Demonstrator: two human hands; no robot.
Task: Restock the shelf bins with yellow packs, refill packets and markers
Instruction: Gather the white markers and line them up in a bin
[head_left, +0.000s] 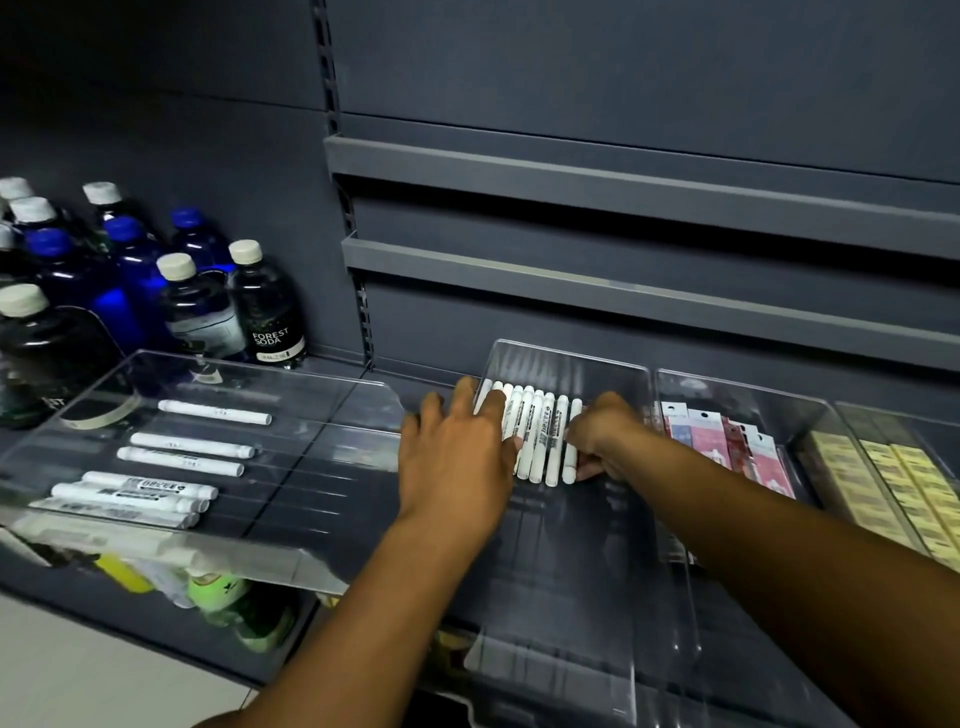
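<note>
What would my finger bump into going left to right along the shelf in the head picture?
bottles → loose markers in the tray → left hand → marker row → right hand → refill packets → yellow packs

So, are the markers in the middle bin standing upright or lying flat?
Lying flat: the markers form one side-by-side row on the floor of the bin.

Left hand (457, 457) flat on white markers (543, 431) in clear bin (571, 358); right hand (602, 431) pinches row's right end; refill packets (727, 447) in neighbouring bin.
</note>
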